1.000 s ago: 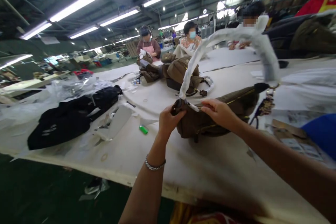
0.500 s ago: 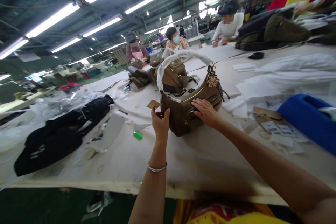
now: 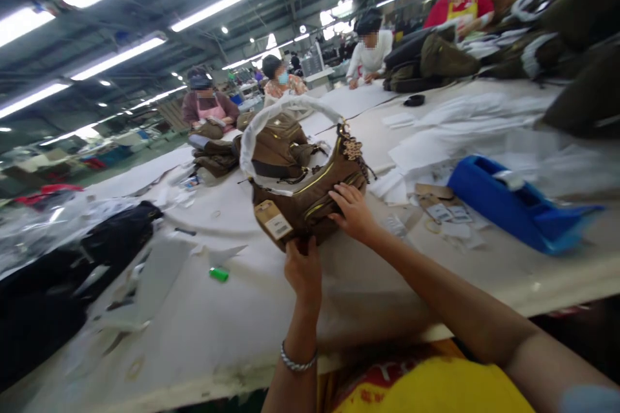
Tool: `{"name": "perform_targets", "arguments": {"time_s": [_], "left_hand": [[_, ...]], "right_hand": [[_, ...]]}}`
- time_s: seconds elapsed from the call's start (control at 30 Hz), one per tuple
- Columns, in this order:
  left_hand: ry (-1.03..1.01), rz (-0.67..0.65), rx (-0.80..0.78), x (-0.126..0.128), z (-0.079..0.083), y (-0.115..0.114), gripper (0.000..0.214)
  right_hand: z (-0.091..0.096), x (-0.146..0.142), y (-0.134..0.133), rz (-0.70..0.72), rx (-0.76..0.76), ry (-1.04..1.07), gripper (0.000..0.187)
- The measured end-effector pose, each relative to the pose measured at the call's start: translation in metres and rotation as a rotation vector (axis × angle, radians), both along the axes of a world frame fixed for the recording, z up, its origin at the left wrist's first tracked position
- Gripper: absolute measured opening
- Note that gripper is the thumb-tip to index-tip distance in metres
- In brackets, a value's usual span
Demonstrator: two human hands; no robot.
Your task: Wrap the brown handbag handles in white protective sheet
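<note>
Wrapping (image 3: 248,151) sheathes the handle of the brown bag (image 3: 296,205) at the tabletop (image 3: 256,316), and a metallic charm (image 3: 352,149) hangs at one end, so those parts look done; anything left cannot be told. The right hand (image 3: 354,211) lies spread on its front; the left hand (image 3: 303,268) curls at the lower edge, pinching or not unclear. The tan tag (image 3: 264,210) bears a white label (image 3: 279,226), its print unreadable.

Tag (image 3: 272,219) now against front of bag (image 3: 301,208)
</note>
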State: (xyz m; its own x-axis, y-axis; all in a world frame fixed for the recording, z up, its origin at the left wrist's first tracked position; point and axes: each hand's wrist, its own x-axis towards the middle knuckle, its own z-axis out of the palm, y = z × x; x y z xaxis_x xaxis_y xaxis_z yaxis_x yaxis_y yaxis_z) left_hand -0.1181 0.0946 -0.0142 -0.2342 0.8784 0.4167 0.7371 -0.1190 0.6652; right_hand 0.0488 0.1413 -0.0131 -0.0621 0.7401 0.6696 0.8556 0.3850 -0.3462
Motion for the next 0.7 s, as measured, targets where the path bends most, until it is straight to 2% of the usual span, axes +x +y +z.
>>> {"name": "perform_targets", "arguments": {"time_s": [0.1, 0.17, 0.27, 0.33, 0.4, 0.53, 0.7], "left_hand": [[-0.062, -0.006, -0.047, 0.005, 0.004, 0.004, 0.029], [-0.115, -0.037, -0.088, 0.005, 0.007, 0.006, 0.024], [-0.248, -0.092, -0.202, 0.000, 0.014, 0.011, 0.014], [-0.390, -0.154, -0.329, -0.006, 0.022, 0.017, 0.015], [-0.560, -0.252, -0.471, -0.013, 0.031, 0.022, 0.019], [-0.862, -0.439, -0.679, -0.020, 0.047, 0.025, 0.022], [-1.089, -0.515, -0.743, -0.023, 0.044, 0.022, 0.019]], "right_hand": [[0.005, 0.002, -0.001, 0.035, -0.031, -0.016, 0.056], [0.006, 0.003, -0.006, 0.028, -0.014, 0.024, 0.052], [0.002, 0.008, -0.014, -0.059, 0.058, 0.185, 0.043], [-0.002, 0.014, -0.019, -0.133, 0.077, 0.302, 0.039], [-0.007, 0.018, -0.024, -0.160, 0.018, 0.402, 0.034], [-0.019, 0.015, -0.034, -0.112, -0.144, 0.527, 0.028], [-0.038, -0.006, -0.046, 0.009, -0.263, 0.571, 0.027]]}}
